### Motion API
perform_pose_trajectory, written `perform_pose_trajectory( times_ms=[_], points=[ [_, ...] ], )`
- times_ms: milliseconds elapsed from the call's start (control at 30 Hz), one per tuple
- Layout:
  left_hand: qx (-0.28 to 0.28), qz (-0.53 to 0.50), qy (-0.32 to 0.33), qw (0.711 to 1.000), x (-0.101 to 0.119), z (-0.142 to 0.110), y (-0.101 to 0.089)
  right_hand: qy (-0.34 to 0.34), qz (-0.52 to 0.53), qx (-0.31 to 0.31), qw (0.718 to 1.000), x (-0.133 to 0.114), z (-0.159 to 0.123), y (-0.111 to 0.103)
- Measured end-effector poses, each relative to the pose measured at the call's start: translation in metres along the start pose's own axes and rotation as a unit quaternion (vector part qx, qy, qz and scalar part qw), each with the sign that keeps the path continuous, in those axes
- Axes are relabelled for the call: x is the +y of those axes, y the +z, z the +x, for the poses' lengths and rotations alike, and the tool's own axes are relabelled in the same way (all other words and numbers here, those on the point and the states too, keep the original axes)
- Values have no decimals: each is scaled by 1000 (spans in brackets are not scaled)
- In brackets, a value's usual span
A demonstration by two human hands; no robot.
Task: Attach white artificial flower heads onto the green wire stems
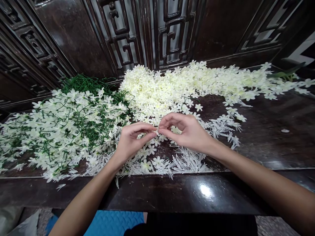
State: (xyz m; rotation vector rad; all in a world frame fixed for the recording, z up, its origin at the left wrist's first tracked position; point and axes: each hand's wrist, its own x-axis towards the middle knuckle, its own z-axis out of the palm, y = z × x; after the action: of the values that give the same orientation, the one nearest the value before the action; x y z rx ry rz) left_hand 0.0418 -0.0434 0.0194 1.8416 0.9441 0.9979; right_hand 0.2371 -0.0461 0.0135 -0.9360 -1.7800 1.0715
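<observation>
My left hand and my right hand meet fingertip to fingertip, thumbs and forefingers closed in a pinch. Between them is a small pale artificial flower, mostly covered by the fingers. Beneath the hands lie loose white artificial flowers and a scatter of thin white plastic stamens. To the left of my left hand spreads a heap of white flowers on green stems. Behind my hands is a large pile of loose cream flowers, stretching off to the right.
Bare green stems lie at the back left. Everything rests on a dark polished wooden bench, against a carved openwork backrest. A small pale disc sits at the right. Blue textured material shows below the front edge.
</observation>
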Motion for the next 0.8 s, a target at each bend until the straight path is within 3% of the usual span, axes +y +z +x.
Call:
perform_pose_trajectory(
  times_ms=[167,433,633,800],
  points=[
    [-58,0,-37,998,5,3,-8,2,-1,14,1000,0,0,0],
    [-58,6,-41,997,4,4,-10,1,0,20,1000,0,-2,4],
    [-19,-6,-60,998,7,3,-7,30,29,28,999,-1,-2,5],
    [6,-26,-33,999,4,1,-7,93,42,-29,994,-2,-1,5]
  ],
)
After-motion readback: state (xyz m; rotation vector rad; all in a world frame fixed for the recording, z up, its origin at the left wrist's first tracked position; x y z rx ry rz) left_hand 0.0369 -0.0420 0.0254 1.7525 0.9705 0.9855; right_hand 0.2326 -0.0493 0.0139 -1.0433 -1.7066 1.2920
